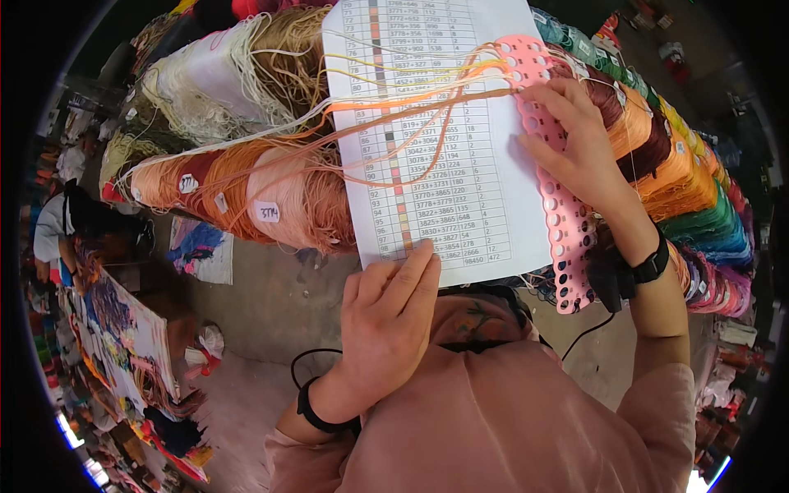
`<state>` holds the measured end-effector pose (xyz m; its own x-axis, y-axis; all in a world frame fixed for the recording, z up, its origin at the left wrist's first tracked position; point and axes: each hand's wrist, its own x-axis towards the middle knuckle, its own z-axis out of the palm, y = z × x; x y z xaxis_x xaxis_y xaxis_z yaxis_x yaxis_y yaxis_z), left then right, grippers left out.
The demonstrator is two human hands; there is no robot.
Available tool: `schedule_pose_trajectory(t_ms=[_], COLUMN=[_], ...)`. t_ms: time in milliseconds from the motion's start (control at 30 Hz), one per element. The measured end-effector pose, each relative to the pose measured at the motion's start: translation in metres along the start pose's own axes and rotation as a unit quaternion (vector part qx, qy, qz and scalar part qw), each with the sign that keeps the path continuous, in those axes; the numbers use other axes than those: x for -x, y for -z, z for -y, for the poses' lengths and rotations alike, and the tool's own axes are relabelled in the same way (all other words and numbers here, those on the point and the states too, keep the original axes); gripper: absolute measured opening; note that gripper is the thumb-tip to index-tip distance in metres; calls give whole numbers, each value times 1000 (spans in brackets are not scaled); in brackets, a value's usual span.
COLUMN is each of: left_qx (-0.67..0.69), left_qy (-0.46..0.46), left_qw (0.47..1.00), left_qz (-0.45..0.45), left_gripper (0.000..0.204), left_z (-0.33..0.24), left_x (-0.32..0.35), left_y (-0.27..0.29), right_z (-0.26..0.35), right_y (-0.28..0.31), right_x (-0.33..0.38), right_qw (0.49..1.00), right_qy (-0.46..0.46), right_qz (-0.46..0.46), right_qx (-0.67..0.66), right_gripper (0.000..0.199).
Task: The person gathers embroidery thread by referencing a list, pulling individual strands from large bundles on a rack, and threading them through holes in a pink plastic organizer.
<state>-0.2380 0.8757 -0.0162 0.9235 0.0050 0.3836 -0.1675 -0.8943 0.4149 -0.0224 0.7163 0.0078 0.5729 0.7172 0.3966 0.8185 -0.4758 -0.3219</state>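
A white printed sheet (501,214) with a table of rows and small colour swatches lies in front of me. My left hand (389,320) is at its lower edge, fingers stretched out and a fingertip touching the bottom rows. Along the sheet's right side runs a long pink thread card (567,255) with rows of round holes. Over its upper part rests my right hand (579,140), thumb and forefinger apart. That forefinger touches the end of a brown strand (460,99) at the card's edge. Orange, yellow and white threads (362,104) cross the sheet to the card's top.
Big bundles of peach and rust thread (288,193) with small labels hang at the left, below cream and olive ones (205,86). More bundles, orange (682,177) and green-blue (711,230), line the right. Further left, a person (62,222) is near a table (131,329) covered with coloured threads.
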Motion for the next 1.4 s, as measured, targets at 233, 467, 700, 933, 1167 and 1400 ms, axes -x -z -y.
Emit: schedule_pose_trajectory(t_ms=[233,467,700,933,1167,1400], left_qx=[-15,-29,11,501,532,379], left_qy=[-34,-42,-42,343,346,390], left_qw=[999,999,999,793,768,839], left_qz=[-14,-17,-1,-49,89,-16], left_gripper=[31,32,28,31,27,28], left_z=[3,5,7,39,35,-3], left_x=[-4,-4,-7,14,-17,-28], left_y=[-7,-8,3,19,21,20], right_z=[0,2,10,48,35,-16], right_y=[0,1,3,35,29,70], right_x=[2,1,7,51,68,107], right_qw=[1000,1000,1000,984,982,969], right_qy=[7,6,-4,-138,-183,-105], right_qz=[-1,-3,-13,74,50,-101], right_qx=[10,20,12,85,7,-199], right_gripper=[45,46,52,69,67,60])
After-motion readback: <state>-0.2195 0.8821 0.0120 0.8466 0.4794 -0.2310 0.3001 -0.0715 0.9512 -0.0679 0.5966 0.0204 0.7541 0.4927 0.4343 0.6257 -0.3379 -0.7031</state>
